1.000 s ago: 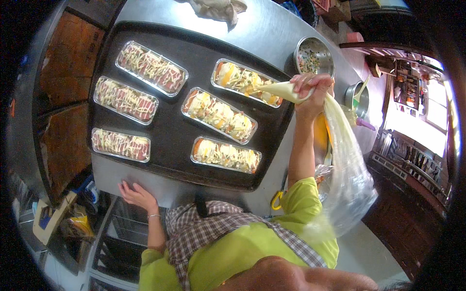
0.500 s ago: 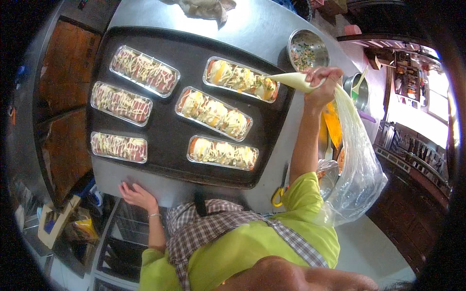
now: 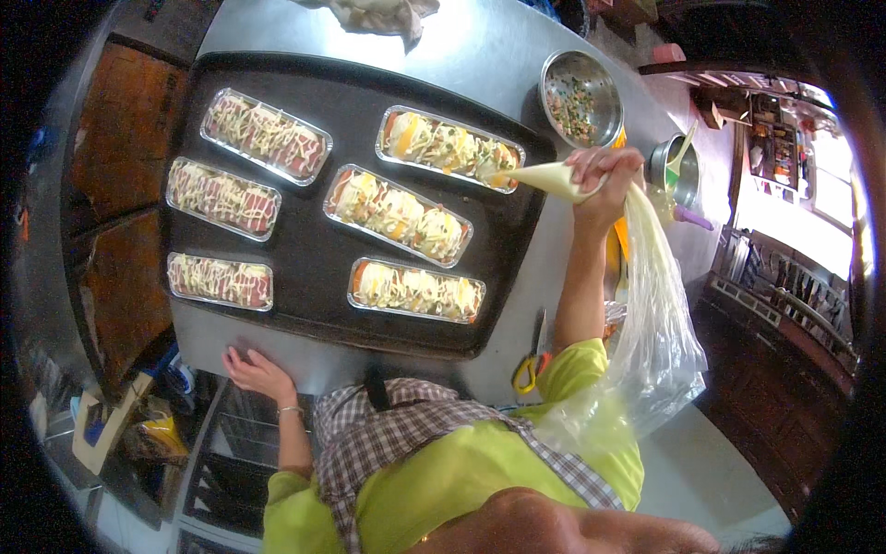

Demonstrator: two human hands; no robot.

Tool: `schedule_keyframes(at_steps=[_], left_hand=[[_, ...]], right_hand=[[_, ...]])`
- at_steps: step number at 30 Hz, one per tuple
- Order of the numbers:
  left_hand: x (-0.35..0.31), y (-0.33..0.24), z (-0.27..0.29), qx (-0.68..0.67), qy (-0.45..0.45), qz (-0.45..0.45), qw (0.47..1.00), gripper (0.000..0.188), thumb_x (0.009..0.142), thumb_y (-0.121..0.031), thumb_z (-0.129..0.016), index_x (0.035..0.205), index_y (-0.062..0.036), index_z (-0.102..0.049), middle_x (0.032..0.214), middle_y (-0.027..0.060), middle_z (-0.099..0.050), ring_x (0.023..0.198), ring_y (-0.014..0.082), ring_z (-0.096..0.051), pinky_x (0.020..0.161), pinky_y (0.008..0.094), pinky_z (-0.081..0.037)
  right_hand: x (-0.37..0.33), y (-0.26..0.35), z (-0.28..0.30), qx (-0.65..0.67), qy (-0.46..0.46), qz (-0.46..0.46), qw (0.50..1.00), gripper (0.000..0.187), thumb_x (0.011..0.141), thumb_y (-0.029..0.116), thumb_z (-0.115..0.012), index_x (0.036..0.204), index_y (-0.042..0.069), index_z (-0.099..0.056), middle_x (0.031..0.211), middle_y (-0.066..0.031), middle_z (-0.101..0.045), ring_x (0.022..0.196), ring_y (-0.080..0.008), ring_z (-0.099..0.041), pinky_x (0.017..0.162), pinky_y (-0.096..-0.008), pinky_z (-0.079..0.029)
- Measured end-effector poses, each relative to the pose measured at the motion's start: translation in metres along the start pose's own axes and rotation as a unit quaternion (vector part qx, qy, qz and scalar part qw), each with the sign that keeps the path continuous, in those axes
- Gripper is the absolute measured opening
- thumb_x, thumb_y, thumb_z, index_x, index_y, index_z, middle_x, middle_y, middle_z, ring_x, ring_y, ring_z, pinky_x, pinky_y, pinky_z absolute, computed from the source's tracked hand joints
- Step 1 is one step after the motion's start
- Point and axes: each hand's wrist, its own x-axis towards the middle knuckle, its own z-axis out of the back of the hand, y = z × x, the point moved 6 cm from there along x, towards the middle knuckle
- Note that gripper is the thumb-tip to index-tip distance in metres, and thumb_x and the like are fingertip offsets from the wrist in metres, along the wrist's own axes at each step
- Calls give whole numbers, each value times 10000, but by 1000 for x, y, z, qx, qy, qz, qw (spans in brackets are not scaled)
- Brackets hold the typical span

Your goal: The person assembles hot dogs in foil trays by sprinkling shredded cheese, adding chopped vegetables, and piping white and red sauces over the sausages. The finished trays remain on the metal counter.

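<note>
My right hand [image 3: 604, 181] is closed round a clear piping bag [image 3: 544, 178] filled with pale cream-coloured sauce. The bag's tip is over the right end of the far-right foil tray [image 3: 450, 148], which holds topped bread striped with sauce. Its loose plastic hangs down past my forearm. Two more foil trays, the middle one [image 3: 399, 215] and the near-right one [image 3: 417, 290], carry similar striped bread. On the left, several foil trays [image 3: 221, 199] hold pinkish, sauce-striped loaves. All stand on a dark baking tray [image 3: 305, 249]. My left hand [image 3: 259, 372] rests at the table's near edge, fingers apart, holding nothing.
A steel bowl [image 3: 581, 99] with chopped filling stands beyond my right hand. Farther right is another metal bowl [image 3: 681, 171] with a green utensil in it. Scissors with yellow-and-red handles [image 3: 528, 371] lie by my right sleeve. A crumpled cloth [image 3: 378, 17] lies at the far edge.
My right hand and the piping bag have shifted slightly left, with the tip now farther in over the far-right foil tray's end. The hanging plastic has swung left. My left hand stays put.
</note>
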Motion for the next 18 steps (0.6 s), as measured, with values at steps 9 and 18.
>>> schedule_keyframes(at_steps=[9,18], left_hand=[[0,0,0,-1,-2,-15,1000,406,936,-291,-380,1235,-17,-409,1344,168,-325,1240,314,-302,1008,479,-201],[1,-1,-1,2,0,-18,1000,422,937,-303,-380,1242,-13,-405,1340,166,-326,1239,310,-302,1010,467,-198]], right_hand=[[-3,1,19,-9,-26,-22,999,366,943,379,-371,726,88,-417,461,-6,-338,425,-143,-402,539,-342,-430],[2,-1,36,-34,-62,-23,997,347,943,357,-386,720,92,-408,475,-7,-347,425,-131,-382,525,-334,-416]])
